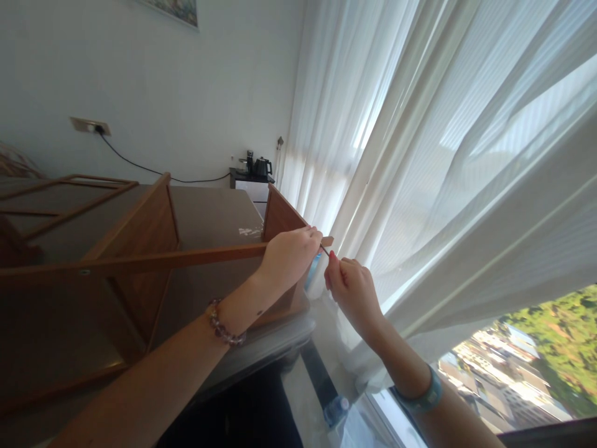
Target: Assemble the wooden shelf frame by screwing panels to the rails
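Observation:
A wooden shelf frame [224, 254] lies on its side on a grey-brown surface, with its boards standing up between the rails. Near the frame's right end, my left hand [291, 252] is closed around the long rail and the edge of the end board [281, 214]. My right hand [352, 283] is closed just right of it, pinching a thin dark hex key [325, 250]. The key's tip meets the rail end beside my left fingers; the exact contact is hidden. A middle board [144, 239] stands farther left.
White curtains [396, 155] hang close on the right, beside a window. A plastic bottle [336, 410] is low near the sill. Behind, a black kettle [262, 167] stands on a small cabinet [252, 185]. Another wooden frame [88, 205] lies at the left. A black cord [153, 171] runs along the wall.

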`<state>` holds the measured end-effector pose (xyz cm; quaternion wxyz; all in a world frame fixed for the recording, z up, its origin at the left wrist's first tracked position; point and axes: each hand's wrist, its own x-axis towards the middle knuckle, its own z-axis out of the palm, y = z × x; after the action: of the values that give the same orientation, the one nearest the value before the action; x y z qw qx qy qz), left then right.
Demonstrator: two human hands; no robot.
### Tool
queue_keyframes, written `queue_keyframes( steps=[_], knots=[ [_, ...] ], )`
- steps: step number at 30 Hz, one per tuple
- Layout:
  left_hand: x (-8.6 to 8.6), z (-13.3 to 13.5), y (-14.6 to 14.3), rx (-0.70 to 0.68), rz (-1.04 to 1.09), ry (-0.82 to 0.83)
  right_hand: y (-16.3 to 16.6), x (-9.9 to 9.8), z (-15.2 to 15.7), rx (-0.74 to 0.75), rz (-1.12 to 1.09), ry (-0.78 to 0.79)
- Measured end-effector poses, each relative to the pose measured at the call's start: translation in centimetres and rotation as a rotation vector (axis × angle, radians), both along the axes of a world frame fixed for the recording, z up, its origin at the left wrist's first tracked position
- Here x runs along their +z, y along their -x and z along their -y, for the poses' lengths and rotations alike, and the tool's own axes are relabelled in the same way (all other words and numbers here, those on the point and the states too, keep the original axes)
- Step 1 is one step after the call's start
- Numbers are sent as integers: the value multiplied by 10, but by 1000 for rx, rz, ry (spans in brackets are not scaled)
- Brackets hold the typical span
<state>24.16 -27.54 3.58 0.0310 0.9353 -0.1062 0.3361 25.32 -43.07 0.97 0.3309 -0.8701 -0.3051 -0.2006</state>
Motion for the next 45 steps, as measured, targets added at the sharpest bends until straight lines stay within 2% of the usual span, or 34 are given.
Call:
queue_keyframes(
  steps=[3,7,10,12,16,18,24,33,35,40,42,45],
  knots=[
    [-1,0,-1,8,-5,22,-4,2,5,-1,82,44],
    [-4,0,-3,8,12,17,-8,18,13,79,145,118],
    [-6,-1,-4,-2,38,9,-12,28,17,167,75,174],
    [-6,-1,-5,-8,38,15,-15,28,18,183,45,153],
    [-5,0,-6,-27,38,30,-20,23,18,178,190,140],
    [-5,0,-6,-30,40,33,-20,23,17,183,190,143],
    [-4,0,-4,-22,6,30,-11,24,10,185,-304,-61],
    [-6,-1,-5,-5,-9,38,5,1,-11,80,-362,-329],
    [-5,-1,-5,-16,-9,36,4,0,-7,42,-280,-248],
    [-3,-1,-3,-26,-10,24,-1,-1,8,-168,213,186],
    [-3,0,-2,-20,-7,21,-1,-1,10,-179,319,236],
    [-3,0,-2,-20,-4,20,-1,3,7,-67,199,157]
  ],
)
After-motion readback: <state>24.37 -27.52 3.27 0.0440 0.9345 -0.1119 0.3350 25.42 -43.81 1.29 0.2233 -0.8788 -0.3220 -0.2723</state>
